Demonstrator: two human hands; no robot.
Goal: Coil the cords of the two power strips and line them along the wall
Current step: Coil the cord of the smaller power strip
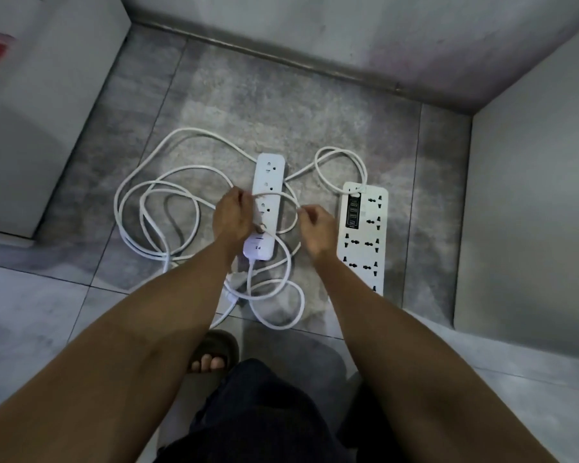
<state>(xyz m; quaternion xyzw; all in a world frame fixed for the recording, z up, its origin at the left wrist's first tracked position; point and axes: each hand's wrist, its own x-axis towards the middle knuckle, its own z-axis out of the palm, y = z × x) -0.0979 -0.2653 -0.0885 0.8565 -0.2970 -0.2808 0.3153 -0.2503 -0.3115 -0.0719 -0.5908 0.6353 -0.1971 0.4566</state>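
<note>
Both hands pinch the same white cord [188, 168] — the left hand [232, 213] has its fingers [244, 197] closed on a strand that arcs over the narrow strip [266, 202], and the right hand [316, 230] has its fingertips [303, 212] closed on the other end of that arc, just right of the strip. The held strand bridges the two hands, crossing above the strip's middle sockets. The left hand sits over the strip's left edge, hiding part of it; the right hand hangs between the two strips, touching neither.

The narrow strip lies on the floor [234, 105] with its long axis pointing toward the far wall [348, 35], well short of the baseboard. Its cord leaves the near end and sprawls in loose, overlapping loops — most spread to the left, a few curl near the person's sandalled foot [214, 352].

The wide strip [363, 235] lies to the right, roughly parallel, near the right-hand wall [532, 195]. A small loop [341, 170] of cord rises from its far end and runs toward the narrow strip.
</note>
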